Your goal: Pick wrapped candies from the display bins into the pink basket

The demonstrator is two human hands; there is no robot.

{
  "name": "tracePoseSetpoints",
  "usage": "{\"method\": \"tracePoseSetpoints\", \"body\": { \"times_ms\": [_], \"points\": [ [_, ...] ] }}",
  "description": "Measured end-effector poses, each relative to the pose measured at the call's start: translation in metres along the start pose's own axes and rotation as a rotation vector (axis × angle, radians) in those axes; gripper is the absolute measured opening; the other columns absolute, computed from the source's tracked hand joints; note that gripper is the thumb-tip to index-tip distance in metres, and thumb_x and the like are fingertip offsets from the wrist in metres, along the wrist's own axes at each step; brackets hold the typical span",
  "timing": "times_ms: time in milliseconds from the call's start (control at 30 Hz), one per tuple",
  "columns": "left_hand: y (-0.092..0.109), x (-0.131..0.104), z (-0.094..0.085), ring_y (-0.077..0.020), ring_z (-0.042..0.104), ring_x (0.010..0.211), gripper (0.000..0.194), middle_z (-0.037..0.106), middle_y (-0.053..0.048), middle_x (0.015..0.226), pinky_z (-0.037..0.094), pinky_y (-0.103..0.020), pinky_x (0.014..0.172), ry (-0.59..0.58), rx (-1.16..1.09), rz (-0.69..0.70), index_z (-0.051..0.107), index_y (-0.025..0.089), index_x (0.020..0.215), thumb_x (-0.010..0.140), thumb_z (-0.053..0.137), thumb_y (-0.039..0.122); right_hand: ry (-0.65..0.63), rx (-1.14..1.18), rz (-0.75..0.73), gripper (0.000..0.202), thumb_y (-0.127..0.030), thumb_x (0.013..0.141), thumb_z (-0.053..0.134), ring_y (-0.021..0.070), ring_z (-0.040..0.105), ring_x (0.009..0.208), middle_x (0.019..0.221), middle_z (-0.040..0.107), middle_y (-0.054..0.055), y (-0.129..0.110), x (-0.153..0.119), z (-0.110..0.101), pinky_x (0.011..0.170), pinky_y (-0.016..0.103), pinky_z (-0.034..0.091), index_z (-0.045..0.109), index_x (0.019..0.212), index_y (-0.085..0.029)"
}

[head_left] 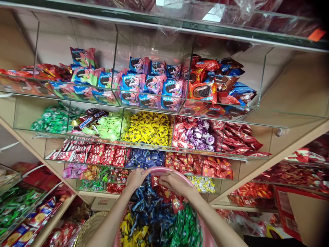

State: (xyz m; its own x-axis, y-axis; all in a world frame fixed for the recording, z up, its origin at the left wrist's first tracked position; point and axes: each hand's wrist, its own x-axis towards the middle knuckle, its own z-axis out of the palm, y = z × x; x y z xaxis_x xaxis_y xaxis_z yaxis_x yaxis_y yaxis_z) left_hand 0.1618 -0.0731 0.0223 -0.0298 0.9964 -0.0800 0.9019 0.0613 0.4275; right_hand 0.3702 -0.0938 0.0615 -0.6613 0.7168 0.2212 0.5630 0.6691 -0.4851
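Observation:
A pink basket (205,224) full of wrapped candies stands low in the centre, against the shelves. Inside it lie dark blue candies (151,212), green ones (183,226) at the right, yellow ones (133,231) at the left and red packets (168,195) near the far rim. My left hand (137,178) is at the far left of the rim, its fingers closed together at the edge. My right hand (173,181) is over the red packets, fingers curled in; whatever they may hold is hidden.
Tiered shelves with glass dividers rise ahead, holding cookie packs (132,81), yellow candies (147,128), Snickers bars (86,122) and red packets. A woven basket (89,230) sits lower left. A cardboard box (308,214) stands at the right. More candy bins flank both sides.

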Motion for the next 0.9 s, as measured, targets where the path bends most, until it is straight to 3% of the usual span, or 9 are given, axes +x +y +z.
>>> {"method": "tracePoseSetpoints", "body": {
  "times_ms": [133, 233, 300, 400, 500, 667, 900],
  "points": [
    [0.000, 0.000, -0.001, -0.0180, 0.060, 0.065, 0.064, 0.065, -0.005, 0.068, 0.027, -0.021, 0.051, -0.015, -0.011, 0.000, 0.056, 0.020, 0.059, 0.074, 0.023, 0.073, 0.105, 0.011, 0.026, 0.023, -0.034, 0.088, 0.040, 0.0160, 0.054, 0.089, 0.094, 0.061, 0.003, 0.005, 0.006, 0.003, 0.080, 0.029, 0.041, 0.060, 0.096, -0.023],
    [-0.001, 0.001, -0.001, -0.0190, 0.060, 0.066, 0.063, 0.065, -0.005, 0.069, 0.027, -0.021, 0.051, -0.017, -0.012, 0.014, 0.056, 0.020, 0.059, 0.074, 0.024, 0.073, 0.260, -0.032, 0.166, 0.026, -0.029, 0.091, 0.034, 0.0157, 0.054, 0.087, 0.091, 0.060, 0.005, 0.031, 0.002, -0.008, 0.080, 0.029, 0.041, 0.059, 0.094, -0.020],
    [-0.001, 0.001, -0.001, -0.0190, 0.060, 0.065, 0.063, 0.065, -0.005, 0.068, 0.027, -0.021, 0.051, -0.014, -0.011, 0.017, 0.056, 0.020, 0.059, 0.074, 0.025, 0.073, 0.298, -0.107, 0.274, 0.025, -0.027, 0.090, 0.035, 0.0161, 0.054, 0.087, 0.093, 0.059, 0.006, 0.057, -0.004, -0.017, 0.079, 0.029, 0.042, 0.058, 0.097, -0.019],
    [-0.001, 0.001, -0.001, -0.0188, 0.060, 0.066, 0.060, 0.065, -0.005, 0.068, 0.028, -0.021, 0.052, -0.020, -0.018, 0.005, 0.056, 0.020, 0.059, 0.075, 0.028, 0.071, 0.182, -0.286, 0.392, 0.026, -0.017, 0.085, 0.039, 0.0179, 0.054, 0.088, 0.096, 0.057, 0.008, 0.090, -0.015, -0.024, 0.076, 0.029, 0.042, 0.058, 0.103, -0.017],
    [-0.002, 0.002, -0.001, -0.0192, 0.060, 0.067, 0.060, 0.065, -0.005, 0.069, 0.029, -0.021, 0.052, -0.018, -0.024, 0.009, 0.057, 0.020, 0.059, 0.075, 0.028, 0.070, 0.040, -0.409, 0.422, 0.033, -0.009, 0.080, 0.042, 0.0185, 0.053, 0.092, 0.100, 0.056, 0.010, 0.105, -0.019, -0.022, 0.077, 0.028, 0.041, 0.057, 0.108, -0.019],
    [-0.003, 0.003, 0.000, -0.0189, 0.060, 0.066, 0.060, 0.065, -0.005, 0.069, 0.029, -0.020, 0.053, -0.016, -0.017, 0.022, 0.057, 0.020, 0.059, 0.075, 0.027, 0.071, 0.008, -0.466, 0.442, 0.032, -0.007, 0.077, 0.043, 0.0187, 0.053, 0.092, 0.101, 0.057, 0.009, 0.104, -0.015, -0.017, 0.076, 0.027, 0.039, 0.057, 0.103, -0.021],
    [-0.006, 0.004, 0.002, -0.0181, 0.058, 0.062, 0.062, 0.063, -0.005, 0.066, 0.027, -0.021, 0.051, -0.011, -0.021, 0.036, 0.057, 0.020, 0.059, 0.074, 0.026, 0.072, 0.004, -0.503, 0.440, 0.023, -0.006, 0.079, 0.039, 0.0184, 0.052, 0.087, 0.091, 0.057, 0.008, 0.098, -0.020, -0.026, 0.074, 0.027, 0.036, 0.056, 0.084, -0.019]
  ]
}}
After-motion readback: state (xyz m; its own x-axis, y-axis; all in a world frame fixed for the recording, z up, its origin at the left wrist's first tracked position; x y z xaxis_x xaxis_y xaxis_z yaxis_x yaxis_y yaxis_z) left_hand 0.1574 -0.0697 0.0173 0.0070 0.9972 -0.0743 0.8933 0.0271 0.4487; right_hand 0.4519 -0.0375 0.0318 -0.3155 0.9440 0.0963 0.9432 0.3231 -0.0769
